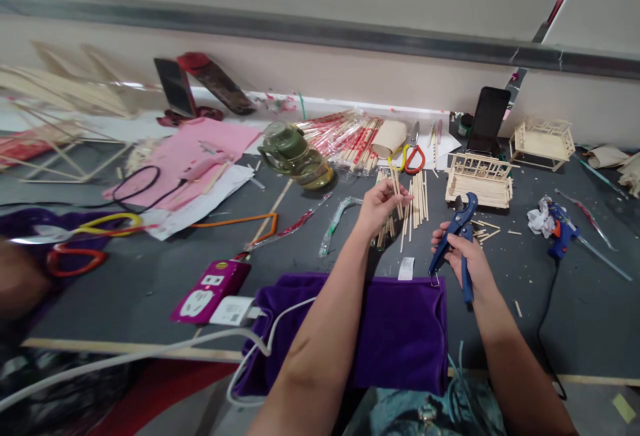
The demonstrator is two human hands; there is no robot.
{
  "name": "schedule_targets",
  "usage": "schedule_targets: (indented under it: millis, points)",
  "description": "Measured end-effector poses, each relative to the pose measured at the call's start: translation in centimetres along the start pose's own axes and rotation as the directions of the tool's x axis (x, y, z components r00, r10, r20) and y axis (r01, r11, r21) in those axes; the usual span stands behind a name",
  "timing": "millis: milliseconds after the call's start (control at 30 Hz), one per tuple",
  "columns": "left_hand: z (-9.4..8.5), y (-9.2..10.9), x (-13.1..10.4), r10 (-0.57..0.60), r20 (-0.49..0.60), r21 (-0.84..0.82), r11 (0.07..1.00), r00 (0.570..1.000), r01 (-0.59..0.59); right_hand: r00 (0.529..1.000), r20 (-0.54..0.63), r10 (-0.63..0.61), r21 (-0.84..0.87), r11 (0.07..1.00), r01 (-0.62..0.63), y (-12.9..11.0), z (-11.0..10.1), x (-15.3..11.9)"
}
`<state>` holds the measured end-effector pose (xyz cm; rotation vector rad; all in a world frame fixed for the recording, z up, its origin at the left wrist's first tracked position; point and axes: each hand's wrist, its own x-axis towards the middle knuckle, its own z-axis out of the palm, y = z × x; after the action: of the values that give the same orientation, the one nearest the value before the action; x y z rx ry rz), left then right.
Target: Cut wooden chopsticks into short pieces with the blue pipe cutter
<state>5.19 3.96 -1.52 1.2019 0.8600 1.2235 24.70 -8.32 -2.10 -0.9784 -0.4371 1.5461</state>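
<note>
My left hand (381, 204) is closed in a pinch around a few thin wooden sticks (397, 189), held above more loose sticks (420, 199) on the dark table. In my right hand (470, 259) is a blue-handled cutter (454, 233), its jaws spread and pointing away from me. Short cut stick pieces (483, 231) lie just beyond that hand. Behind it sits a small stick-built model with railings (480, 181). A folded purple cloth (400, 336) lies under my forearms at the table's near edge.
A glue gun (563, 229) with its cord lies at right, near a second stick model (543, 143) and a propped phone (489, 119). Scissors (414, 156), wrapped sticks (350, 136) and a green bottle (295, 156) stand behind. A purple power strip (213, 289) and another person's blurred hand (20, 279) are left.
</note>
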Motion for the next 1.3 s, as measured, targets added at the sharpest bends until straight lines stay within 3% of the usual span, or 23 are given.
schedule_targets:
  millis: [133, 233, 333, 400, 500, 600, 700, 767, 967, 1133, 1300]
  points:
    - [0.0, 0.3, -0.1, -0.081, -0.115, -0.017, 0.997, 0.99, 0.08, 1.0, 0.005, -0.005, -0.006, 1.0, 0.005, 0.0, 0.0, -0.1]
    - [0.2, -0.3, -0.1, -0.149, -0.141, 0.012, 0.988, 0.979, 0.152, 1.0, 0.009, 0.0, -0.008, 1.0, 0.001, -0.1, 0.1, -0.1]
    - [0.6, -1.3, 0.0, -0.154, -0.134, 0.161, 0.971, 0.979, 0.175, 1.0, 0.011, 0.006, 0.001, 1.0, -0.006, -0.3, 0.2, -0.2]
    - [0.7, -1.6, 0.1, -0.099, -0.159, 0.337, 0.93, 0.982, 0.148, 1.0, 0.02, 0.008, 0.004, 1.0, -0.008, -0.6, 0.4, -0.4]
    - [0.2, -0.9, 0.1, 0.043, -0.227, 0.612, 0.784, 0.973, 0.108, 0.999, 0.039, 0.011, -0.003, 1.0, -0.011, -1.0, 0.5, -0.7]
    - [-0.9, 0.4, -0.2, 0.138, -0.277, 0.836, 0.523, 0.951, 0.168, 0.999, 0.044, 0.01, -0.012, 1.0, -0.009, -1.2, 0.7, -1.0]
    - [-2.0, 1.2, -0.4, 0.061, -0.297, 0.921, 0.283, 0.953, 0.269, 0.998, 0.059, 0.005, -0.019, 1.0, -0.004, -1.4, 0.8, -1.2]
    - [-2.3, 1.3, -0.5, -0.011, -0.311, 0.928, 0.214, 0.95, 0.306, 0.997, 0.083, 0.004, -0.027, 1.0, -0.002, -1.4, 0.7, -1.3]
    - [-2.3, 0.8, -0.4, 0.008, -0.316, 0.933, 0.187, 0.949, 0.308, 0.982, 0.19, 0.016, -0.04, 0.999, -0.008, -2.0, 0.7, -1.6]
    - [-2.3, 0.5, -0.4, 0.087, -0.27, 0.951, 0.18, 0.959, 0.251, 0.982, 0.189, 0.008, -0.034, 0.999, -0.002, -2.3, 0.9, -1.7]
    - [-2.4, 0.9, -0.3, 0.193, -0.281, 0.934, 0.279, 0.94, 0.222, 0.982, 0.187, 0.005, -0.046, 0.999, 0.004, -2.2, 0.8, -1.5]
